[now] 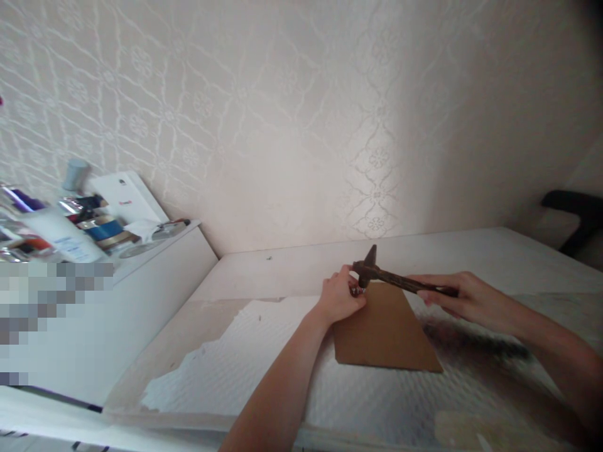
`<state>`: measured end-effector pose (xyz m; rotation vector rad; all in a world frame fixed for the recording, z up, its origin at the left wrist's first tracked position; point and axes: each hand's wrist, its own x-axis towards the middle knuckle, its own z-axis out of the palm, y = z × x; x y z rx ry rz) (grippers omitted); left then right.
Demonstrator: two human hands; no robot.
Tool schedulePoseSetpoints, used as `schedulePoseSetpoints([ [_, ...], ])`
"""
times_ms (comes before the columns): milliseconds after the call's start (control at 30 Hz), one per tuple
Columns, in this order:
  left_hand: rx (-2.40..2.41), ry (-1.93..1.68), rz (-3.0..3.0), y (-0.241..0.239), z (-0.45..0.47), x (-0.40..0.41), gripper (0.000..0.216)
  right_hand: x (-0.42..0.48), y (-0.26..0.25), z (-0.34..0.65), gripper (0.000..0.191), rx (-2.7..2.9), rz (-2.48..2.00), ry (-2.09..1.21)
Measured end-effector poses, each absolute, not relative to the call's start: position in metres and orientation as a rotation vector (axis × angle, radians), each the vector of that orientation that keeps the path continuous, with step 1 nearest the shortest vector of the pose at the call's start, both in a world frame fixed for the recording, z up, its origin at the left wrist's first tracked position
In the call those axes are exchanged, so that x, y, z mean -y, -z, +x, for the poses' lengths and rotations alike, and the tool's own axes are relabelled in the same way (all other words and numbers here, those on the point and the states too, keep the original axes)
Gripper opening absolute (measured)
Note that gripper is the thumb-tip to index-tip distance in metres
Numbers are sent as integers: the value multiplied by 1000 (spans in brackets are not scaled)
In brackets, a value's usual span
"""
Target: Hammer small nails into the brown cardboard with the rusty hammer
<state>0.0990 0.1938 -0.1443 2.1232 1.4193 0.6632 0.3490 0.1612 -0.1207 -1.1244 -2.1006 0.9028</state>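
My right hand (471, 300) is closed around the handle of a worn, dark brown hammer (400, 280). Its head hangs at the far left corner of a brown cardboard sheet (384, 336), right beside the fingers of my left hand (340, 296). Those left fingers are bent together at that corner, around something small, dark and shiny, mostly hidden by the fingers and the hammer head. Whether the hammer head touches it I cannot tell. The cardboard lies flat on a white textured covering (226, 361).
A white cabinet (155, 314) stands at the left, its top crowded with a white box (127, 198), a white tube (63, 235), rolls of tape (106, 231) and other items. A patterned wall (292, 125) rises behind the surface. Something black and curved (575, 210) shows at the far right.
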Motion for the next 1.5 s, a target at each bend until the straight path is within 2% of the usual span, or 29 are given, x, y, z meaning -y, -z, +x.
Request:
schedulePoseSetpoints([
  [700,-1424,-668,2147,145,98,-194,40,-161,123,350,44,2144,-1105,-902],
  [1067,-1410,-678,2105,142,99,-193,47,-162,122,349,42,2101,-1102,-857],
  [1267,-1404,-679,2123,144,99,-194,40,-163,125,351,43,2139,-1103,-883],
  [1500,-1316,-729,2139,147,90,-198,48,-161,122,350,43,2079,-1112,-826],
])
